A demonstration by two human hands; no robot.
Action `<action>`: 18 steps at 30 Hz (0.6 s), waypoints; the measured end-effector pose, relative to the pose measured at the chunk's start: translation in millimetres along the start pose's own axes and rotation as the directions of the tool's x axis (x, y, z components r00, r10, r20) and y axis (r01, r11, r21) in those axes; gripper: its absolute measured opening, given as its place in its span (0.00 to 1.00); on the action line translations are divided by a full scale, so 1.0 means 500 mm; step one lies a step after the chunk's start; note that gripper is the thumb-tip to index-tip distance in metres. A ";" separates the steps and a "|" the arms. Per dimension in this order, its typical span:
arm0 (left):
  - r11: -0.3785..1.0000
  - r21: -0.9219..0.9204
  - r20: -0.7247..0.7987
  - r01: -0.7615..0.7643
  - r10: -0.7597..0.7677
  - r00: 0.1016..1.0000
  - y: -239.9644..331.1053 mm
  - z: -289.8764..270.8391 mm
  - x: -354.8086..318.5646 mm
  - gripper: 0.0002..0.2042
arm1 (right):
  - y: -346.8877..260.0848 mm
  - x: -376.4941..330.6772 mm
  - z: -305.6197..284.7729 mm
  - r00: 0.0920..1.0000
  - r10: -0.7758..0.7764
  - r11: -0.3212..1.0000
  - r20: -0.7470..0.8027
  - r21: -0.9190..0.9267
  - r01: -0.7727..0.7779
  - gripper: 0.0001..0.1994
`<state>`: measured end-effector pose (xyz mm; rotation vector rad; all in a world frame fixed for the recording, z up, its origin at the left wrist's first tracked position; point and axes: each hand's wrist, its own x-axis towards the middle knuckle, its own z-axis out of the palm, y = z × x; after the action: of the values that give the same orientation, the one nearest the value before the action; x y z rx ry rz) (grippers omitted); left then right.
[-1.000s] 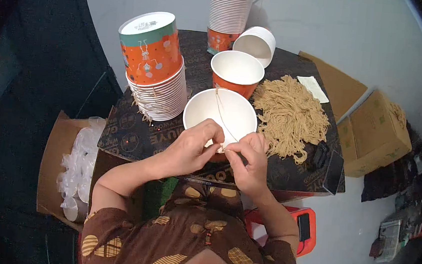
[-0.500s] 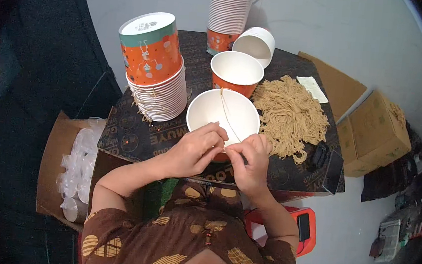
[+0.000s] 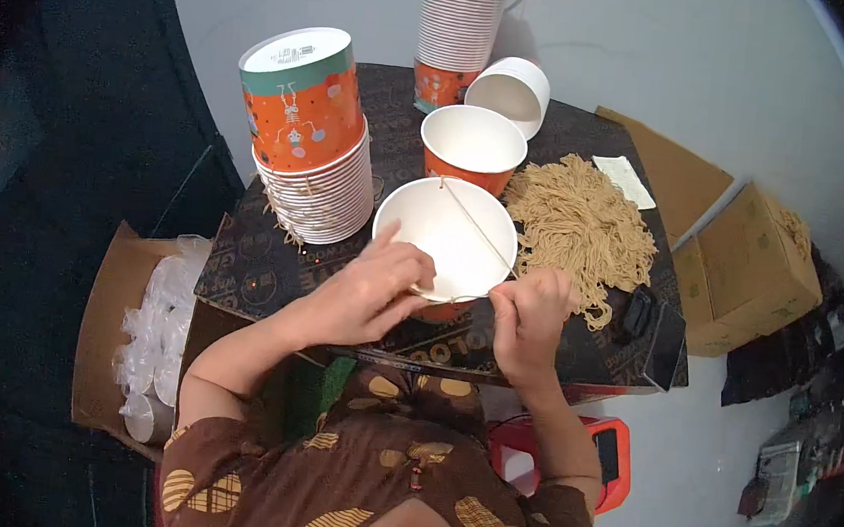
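mid-frame, the left hand (image 3: 372, 284) pinches the paper bucket (image 3: 443, 250) at its near rim, likely steadying it; the right hand (image 3: 530, 313) pinches the tan cord (image 3: 478, 227), perhaps for tension.

A plain pale grey wall (image 3: 650, 63) rises behind a dark worktop (image 3: 392, 90) printed with brown lettering. Dark cloth (image 3: 49, 281) hangs down the left side, with a few coloured glints at its outer edge. At right, a cardboard box (image 3: 757, 278) stands by the wall above a pale floor (image 3: 686, 457). Under the worktop lies a green patch (image 3: 335, 384). Light is soft, dimming toward the rim.
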<state>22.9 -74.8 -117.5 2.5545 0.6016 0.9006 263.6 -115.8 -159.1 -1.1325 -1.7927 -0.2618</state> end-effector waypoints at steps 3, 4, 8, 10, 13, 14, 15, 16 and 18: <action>0.971 0.236 0.014 -0.029 0.027 1.000 0.003 -0.027 0.002 0.16 | 0.008 -0.002 -0.009 0.998 -0.044 0.997 -0.038 0.062 0.046 0.03; 0.943 0.331 0.022 -0.039 0.034 0.999 0.005 -0.030 0.000 0.18 | 0.008 -0.001 -0.014 0.998 -0.048 0.997 -0.039 0.064 0.050 0.03; 0.866 0.494 0.003 -0.077 0.087 0.996 0.010 -0.043 0.004 0.16 | 0.009 -0.003 -0.029 0.999 -0.003 0.988 -0.048 0.156 0.010 0.02; 0.882 0.468 0.058 -0.061 0.039 0.998 0.008 -0.044 -0.005 0.15 | 0.013 -0.009 -0.035 0.999 0.018 0.982 -0.044 0.191 -0.009 0.02; 0.883 0.460 0.125 -0.092 0.039 0.991 0.029 -0.054 -0.017 0.12 | 0.012 -0.014 -0.039 1.000 0.021 0.958 0.020 0.287 -0.026 0.05; 0.918 0.389 0.089 -0.080 0.049 0.995 0.039 -0.061 -0.026 0.10 | 0.000 -0.006 -0.049 0.999 0.041 0.954 -0.020 0.300 -0.033 0.08; 0.946 0.316 0.052 -0.069 0.056 0.997 0.046 -0.069 -0.037 0.09 | -0.008 0.000 -0.055 0.996 0.061 0.949 -0.058 0.314 -0.040 0.11; 0.967 0.254 -0.012 -0.028 0.032 0.999 0.048 -0.084 -0.057 0.09 | -0.002 -0.001 -0.064 0.999 0.029 0.968 -0.046 0.252 -0.016 0.16; 0.982 0.183 -0.085 0.052 -0.036 0.996 0.050 -0.116 -0.099 0.06 | 0.012 -0.017 -0.076 0.993 0.087 0.972 -0.083 0.223 -0.067 0.14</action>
<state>-43.4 -109.5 -88.2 2.6661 0.7976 0.9786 292.7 -140.6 -148.3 -1.0128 -1.6477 -0.0653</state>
